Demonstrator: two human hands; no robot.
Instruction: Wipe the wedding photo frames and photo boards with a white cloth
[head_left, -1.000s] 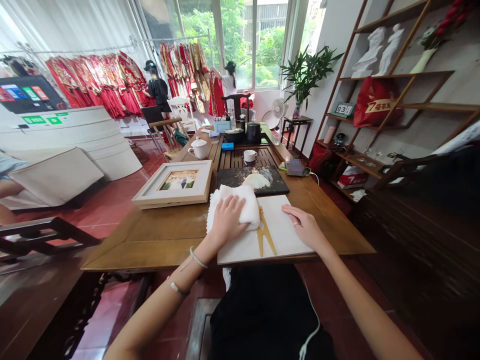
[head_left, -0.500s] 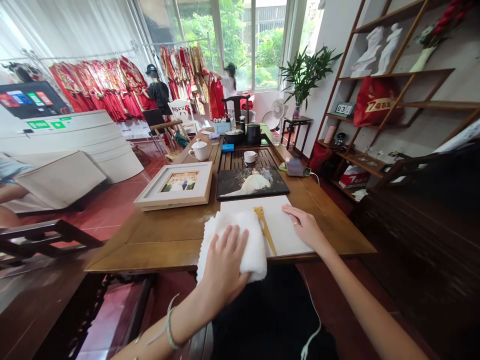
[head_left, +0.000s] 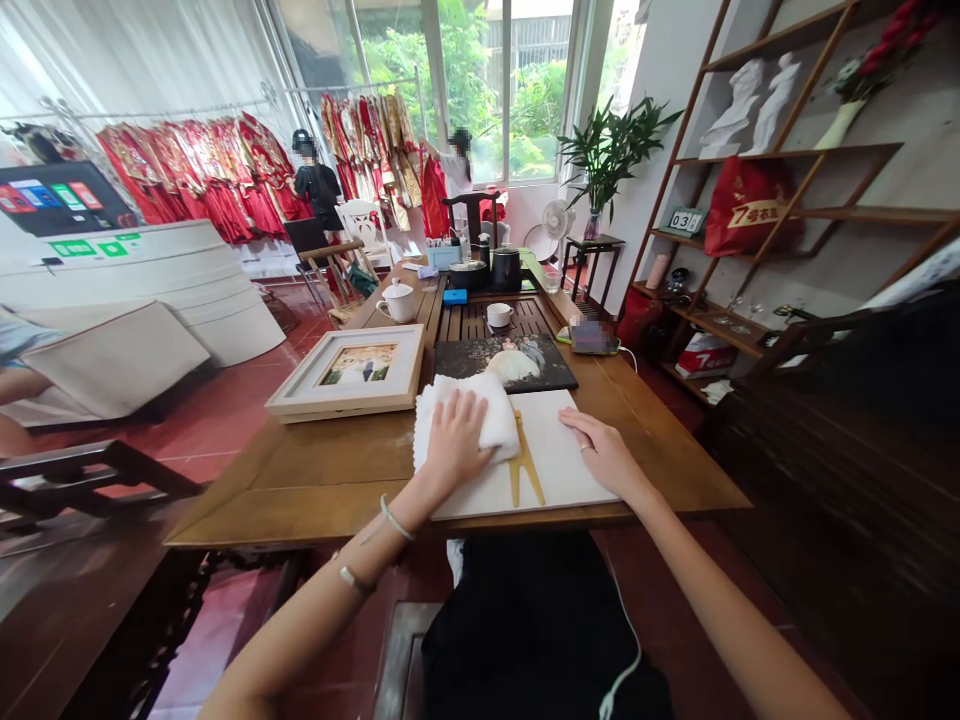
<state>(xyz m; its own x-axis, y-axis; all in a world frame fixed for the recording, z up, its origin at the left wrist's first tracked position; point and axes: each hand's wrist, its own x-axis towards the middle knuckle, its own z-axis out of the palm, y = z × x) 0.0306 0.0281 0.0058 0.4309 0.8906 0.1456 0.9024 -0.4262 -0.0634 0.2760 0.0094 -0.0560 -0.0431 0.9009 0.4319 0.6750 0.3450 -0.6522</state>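
Observation:
A folded white cloth (head_left: 496, 408) lies over the upper left part of a flat white panel (head_left: 551, 430) near the table's front edge. My left hand (head_left: 456, 435) holds the cloth from above, its fingers stretched across it and its thumb along the near edge. A gold, two-legged flat piece (head_left: 526, 470) shows on the panel to the right of the cloth, its top partly covered. My right hand (head_left: 604, 455) rests on the panel's right side with its fingers extended, gripping nothing. Just beyond the panel lies a dark picture of a couple (head_left: 506, 362).
A light wooden picture frame (head_left: 349, 372) lies at left on the wooden table (head_left: 300, 510). Behind are a lidded white cup (head_left: 396, 300), a small white cup (head_left: 499, 316), a black kettle (head_left: 506, 270) and a phone (head_left: 592, 338) with a cable. Two people stand by the clothes racks.
My left hand has moved the cloth away from the table's front edge, up over the panel's far left. Both legs of the gold piece now show. My right hand has barely moved.

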